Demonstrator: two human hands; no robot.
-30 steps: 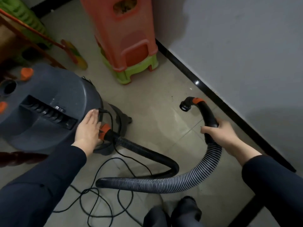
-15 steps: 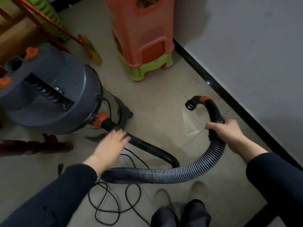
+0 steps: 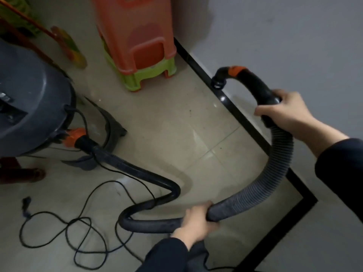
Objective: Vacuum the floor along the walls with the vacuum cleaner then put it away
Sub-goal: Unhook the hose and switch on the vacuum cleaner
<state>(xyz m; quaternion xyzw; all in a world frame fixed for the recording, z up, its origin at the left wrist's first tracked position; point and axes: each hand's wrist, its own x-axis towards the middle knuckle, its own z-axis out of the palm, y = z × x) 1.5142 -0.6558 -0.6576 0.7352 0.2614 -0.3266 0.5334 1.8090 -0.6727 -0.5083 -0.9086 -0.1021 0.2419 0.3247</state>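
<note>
The grey canister vacuum cleaner [image 3: 33, 107] stands at the left on the tiled floor. Its black ribbed hose [image 3: 275, 173] leaves an orange coupling [image 3: 75, 137], snakes across the floor and rises to the right. My right hand [image 3: 284, 112] grips the curved black handle end of the hose, whose open nozzle [image 3: 218, 83] with an orange collar points down beside the black skirting. My left hand [image 3: 196, 222] is closed around the hose low in the middle, near the floor.
Stacked orange and green plastic stools [image 3: 137, 46] stand against the wall at the top. The black power cord [image 3: 78, 228] lies in loose loops on the floor at lower left, plug [image 3: 26, 203] free. Grey wall [image 3: 284, 36] with black skirting [image 3: 241, 118] runs along the right.
My left hand left the vacuum body, moved down along the hose and took hold of its middle. My right hand lifted the handle end up and to the right, toward the wall.
</note>
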